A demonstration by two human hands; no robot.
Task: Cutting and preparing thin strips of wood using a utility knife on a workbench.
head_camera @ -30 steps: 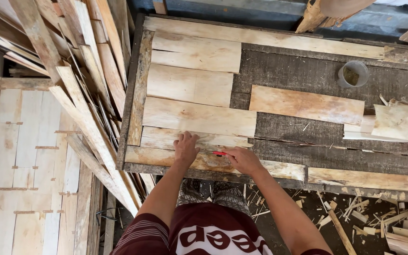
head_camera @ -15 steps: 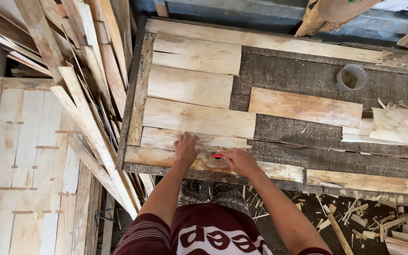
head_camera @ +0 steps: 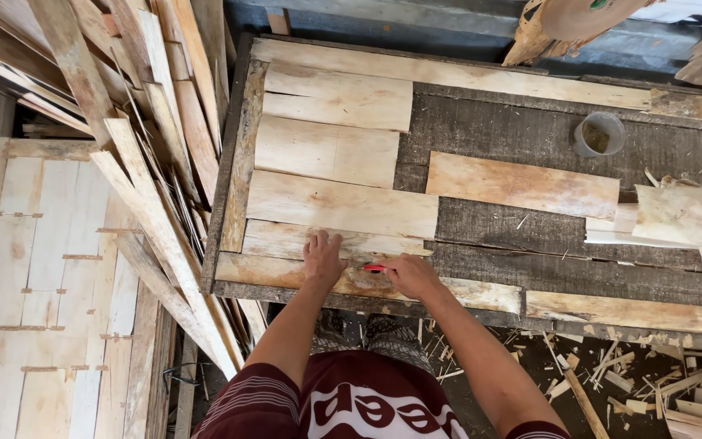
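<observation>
At the far left of the frame lies a pale assembled veneer panel (head_camera: 42, 276), and beside it a leaning stack of wood strips (head_camera: 148, 162) slants down toward the workbench (head_camera: 530, 138). Several thin wood veneer sheets (head_camera: 335, 150) lie in rows on the bench's left part.

Low in the middle, the left hand (head_camera: 322, 258) lies flat, fingers spread, pressing on the lowest veneer strip (head_camera: 294, 240) at the bench's near edge. Just to its right, touching the same strip, the right hand (head_camera: 410, 275) is closed around a small red-handled tool (head_camera: 374, 267), probably a cutter; its tip is hidden.

The hands sit very close, so a slip of the tool toward the left could likely nick the pressing fingers. The strip looks thin and ragged and may split along the grain if forced.

Farther right stand a grey cup (head_camera: 599, 134) and loose veneer scraps (head_camera: 676, 219); offcuts (head_camera: 611, 374) litter the floor at lower right, a possible footing hazard.
</observation>
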